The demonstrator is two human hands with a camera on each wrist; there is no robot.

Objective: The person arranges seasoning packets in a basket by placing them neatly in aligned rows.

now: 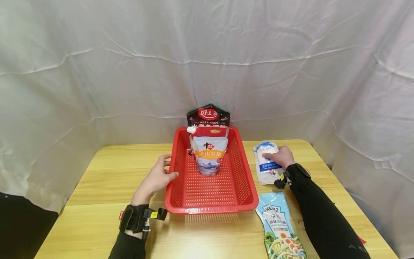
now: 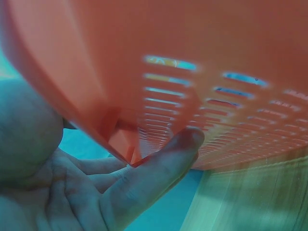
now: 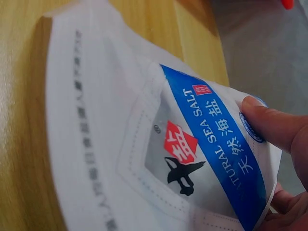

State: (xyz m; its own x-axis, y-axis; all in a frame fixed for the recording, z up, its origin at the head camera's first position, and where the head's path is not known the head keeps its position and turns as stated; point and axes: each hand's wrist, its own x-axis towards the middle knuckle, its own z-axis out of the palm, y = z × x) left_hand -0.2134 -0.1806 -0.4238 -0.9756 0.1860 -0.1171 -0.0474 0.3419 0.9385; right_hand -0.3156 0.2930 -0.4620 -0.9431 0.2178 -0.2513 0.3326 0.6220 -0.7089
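Note:
My left hand [image 1: 159,177] grips the left rim of the red plastic basket [image 1: 211,209], thumb over the edge. In the left wrist view, fingers [image 2: 144,185] lie under the slotted basket wall [image 2: 216,29]. Upright in the basket stand a salt pouch [image 1: 208,165] with an orange band, a red spouted pouch [image 1: 210,131] behind it, and a black seasoning packet [image 1: 194,118] at the back. My right hand [image 1: 282,157] pinches a white and blue sea salt bag [image 1: 263,176] on the table's right side. The right wrist view shows the thumb [image 3: 269,118] across the bag's front.
A light-blue Heinz salad dressing pouch [image 1: 278,223] lies on the wooden table [image 1: 103,201], near its front right and below the sea salt bag. Pale grey cloth [image 1: 145,86] hangs behind the table and along both sides.

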